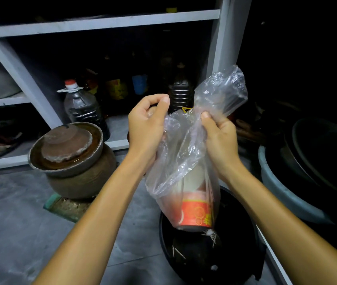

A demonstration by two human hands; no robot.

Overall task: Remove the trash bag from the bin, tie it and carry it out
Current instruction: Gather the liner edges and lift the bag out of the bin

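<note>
clear trash bag point(181, 161) lifted above black bin point(245, 233), red cup point(196, 212) inside. left hand point(146, 124) and right hand point(221, 136) each clamped on bunched bag mouth, close together. tying stage, apparently; next: crossing both gathered ends into a knot.

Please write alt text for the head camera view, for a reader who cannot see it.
Two hands, left hand and right hand, grip the top of a clear trash bag holding a red cup, lifted above a black bin. A clay jar stands left.
</note>
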